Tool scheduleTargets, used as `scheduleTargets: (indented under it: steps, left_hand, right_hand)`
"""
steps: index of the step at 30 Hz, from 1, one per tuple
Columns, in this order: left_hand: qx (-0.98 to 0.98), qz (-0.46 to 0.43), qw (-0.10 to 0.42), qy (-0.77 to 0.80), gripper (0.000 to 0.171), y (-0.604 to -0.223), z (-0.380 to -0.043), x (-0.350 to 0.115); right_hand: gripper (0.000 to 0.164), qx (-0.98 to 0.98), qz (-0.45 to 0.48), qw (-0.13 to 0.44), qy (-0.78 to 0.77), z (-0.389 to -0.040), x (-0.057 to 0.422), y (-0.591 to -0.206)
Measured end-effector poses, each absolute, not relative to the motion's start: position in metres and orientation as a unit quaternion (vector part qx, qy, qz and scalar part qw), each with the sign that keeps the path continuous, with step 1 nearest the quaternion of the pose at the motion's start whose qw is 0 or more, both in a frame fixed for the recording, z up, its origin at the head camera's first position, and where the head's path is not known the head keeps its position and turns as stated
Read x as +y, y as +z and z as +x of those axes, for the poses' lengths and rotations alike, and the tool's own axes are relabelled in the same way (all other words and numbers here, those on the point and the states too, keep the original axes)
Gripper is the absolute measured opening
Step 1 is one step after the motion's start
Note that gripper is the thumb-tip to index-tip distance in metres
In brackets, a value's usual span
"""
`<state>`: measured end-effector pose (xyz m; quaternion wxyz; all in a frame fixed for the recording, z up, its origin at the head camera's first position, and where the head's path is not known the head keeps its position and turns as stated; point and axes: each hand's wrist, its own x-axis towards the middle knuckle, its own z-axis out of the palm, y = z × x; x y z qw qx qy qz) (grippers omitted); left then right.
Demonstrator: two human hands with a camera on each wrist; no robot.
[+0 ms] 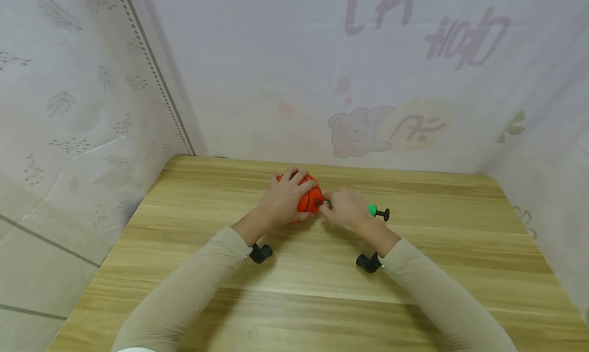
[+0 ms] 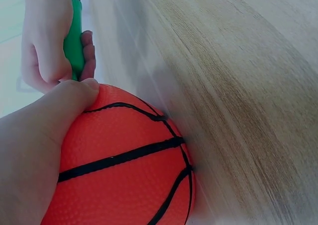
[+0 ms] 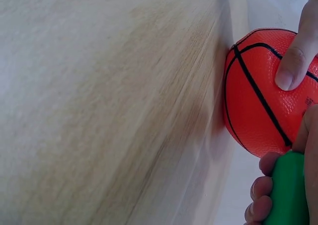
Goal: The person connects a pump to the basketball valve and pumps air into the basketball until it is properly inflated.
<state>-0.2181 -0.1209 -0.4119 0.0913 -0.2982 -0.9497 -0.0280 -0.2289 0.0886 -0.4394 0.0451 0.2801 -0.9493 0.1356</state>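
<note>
A small orange-red toy basketball point(image 1: 313, 194) with black seams rests on the wooden table. My left hand point(image 1: 282, 197) grips it from the left, fingers spread over its top and thumb on the near side. In the right wrist view, a digit of the left hand lies on the ball's point(image 3: 261, 93) surface. To its right, my right hand point(image 1: 347, 209) is wrapped around a green hand pump point(image 1: 371, 210), whose black handle sticks out on the right. The pump's front end point(image 3: 287, 190) points at the ball, right at its surface. My right fingers hide the pump's tip.
The wooden table point(image 1: 294, 311) stretches toward me and to both sides. Behind it hangs a pale printed curtain point(image 1: 257, 86), with another patterned sheet point(image 1: 83, 117) on the left. Black camera mounts point(image 1: 368, 263) sit under both wrists, close over the tabletop.
</note>
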Motion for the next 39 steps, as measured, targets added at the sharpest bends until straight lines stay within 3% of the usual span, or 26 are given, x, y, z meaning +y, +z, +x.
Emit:
scheduleTargets:
  steps: [19, 39]
  left_hand:
    - [-0.953, -0.293, 0.072, -0.026, 0.067, -0.411, -0.218, -0.12]
    - [-0.951, -0.301, 0.072, -0.017, 0.07, -0.41, -0.218, -0.119]
  right_hand:
    - [0.034, -0.949, 0.283, 0.035, 0.136, -0.228, 0.096, -0.439]
    - [0.028, -0.954, 0.272, 0.012, 0.127, -0.227, 0.103, -0.44]
